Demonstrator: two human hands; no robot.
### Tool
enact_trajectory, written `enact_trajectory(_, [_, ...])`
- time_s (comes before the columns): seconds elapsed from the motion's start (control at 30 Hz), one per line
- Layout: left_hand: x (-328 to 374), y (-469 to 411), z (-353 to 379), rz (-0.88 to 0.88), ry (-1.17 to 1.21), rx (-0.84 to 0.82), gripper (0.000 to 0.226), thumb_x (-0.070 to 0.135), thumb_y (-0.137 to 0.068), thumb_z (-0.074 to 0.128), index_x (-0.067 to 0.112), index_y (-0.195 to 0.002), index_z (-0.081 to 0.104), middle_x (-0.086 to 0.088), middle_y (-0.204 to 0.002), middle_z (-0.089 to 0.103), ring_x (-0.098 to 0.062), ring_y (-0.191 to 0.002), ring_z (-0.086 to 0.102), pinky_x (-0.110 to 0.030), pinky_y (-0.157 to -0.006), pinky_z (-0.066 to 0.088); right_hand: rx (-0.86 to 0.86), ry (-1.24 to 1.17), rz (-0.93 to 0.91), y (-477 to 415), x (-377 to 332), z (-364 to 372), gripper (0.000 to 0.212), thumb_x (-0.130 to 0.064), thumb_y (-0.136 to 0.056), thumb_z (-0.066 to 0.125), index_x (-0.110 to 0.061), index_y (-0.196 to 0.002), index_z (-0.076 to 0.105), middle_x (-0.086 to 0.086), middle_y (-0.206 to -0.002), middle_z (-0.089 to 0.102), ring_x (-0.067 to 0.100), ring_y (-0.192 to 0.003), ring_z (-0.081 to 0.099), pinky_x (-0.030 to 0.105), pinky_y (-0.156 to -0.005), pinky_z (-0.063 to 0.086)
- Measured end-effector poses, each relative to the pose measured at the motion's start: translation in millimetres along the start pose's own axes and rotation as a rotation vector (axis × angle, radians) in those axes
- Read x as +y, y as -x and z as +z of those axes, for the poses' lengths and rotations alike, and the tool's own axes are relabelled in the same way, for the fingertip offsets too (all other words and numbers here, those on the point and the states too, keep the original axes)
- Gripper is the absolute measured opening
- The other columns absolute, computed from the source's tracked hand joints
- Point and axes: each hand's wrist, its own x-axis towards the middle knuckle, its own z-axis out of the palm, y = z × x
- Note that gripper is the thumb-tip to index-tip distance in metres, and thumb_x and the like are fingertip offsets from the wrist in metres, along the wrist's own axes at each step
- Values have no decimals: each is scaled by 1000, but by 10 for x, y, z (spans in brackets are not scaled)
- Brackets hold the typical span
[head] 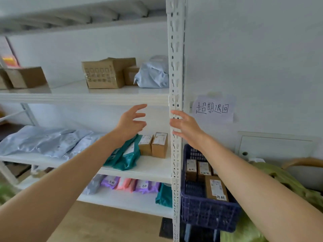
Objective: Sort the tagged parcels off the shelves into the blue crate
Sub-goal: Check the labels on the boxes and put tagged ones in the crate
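At the shelf post, your left hand and right hand hang empty, fingers spread; grip a tagged purple parcel squarely before swinging it to the blue crate.

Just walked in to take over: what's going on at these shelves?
A person faces the shelves with left hand and right hand raised, open and empty. The blue crate beside them already holds several tagged boxes. Tagged purple mailers lie on the lowest shelf, not yet moved.

Head-worn wide view, close, facing white shelves forward.
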Motion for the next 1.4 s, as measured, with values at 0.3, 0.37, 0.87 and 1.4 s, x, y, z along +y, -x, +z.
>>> enact_trajectory(0.3, [-11,255,-1224,33,7,101,58,-5,-87,61,32,-130,50,-10,-127,56,-24,-107,61,-31,-81,54,-74,16,-79,31,-427,1138,46,-11,-92,57,-28,-133,51,7,-128,51,18,-118,51,37,-100,46])
enact_trajectory(0.37, [-38,244,-1431,36,26,126,59,-6,-87,61,32,-130,51,-10,-126,56,-26,-114,58,-30,-81,54,-89,27,-93,-39,-497,1334,43,-11,-92,58,-29,-131,53,7,-126,53,18,-117,52,37,-99,47])
enact_trajectory(0.87, [-366,-762,-2504,77,25,167,52,2,-90,60,33,-131,50,-5,-123,56,-20,-110,57,-34,-88,51,-128,54,-200,-1286,-822,2220,44,-11,-93,57,-26,-133,51,5,-125,52,16,-115,52,36,-98,46])
enact_trajectory(1.4, [-571,-2515,-3124,182,-2,130,39,13,-95,55,37,-125,53,-3,-121,59,-16,-103,60,-38,-95,49,105,175,-301,-2674,-1306,2259,39,-10,-92,58,-32,-124,56,3,-120,58,15,-113,56,34,-94,50])
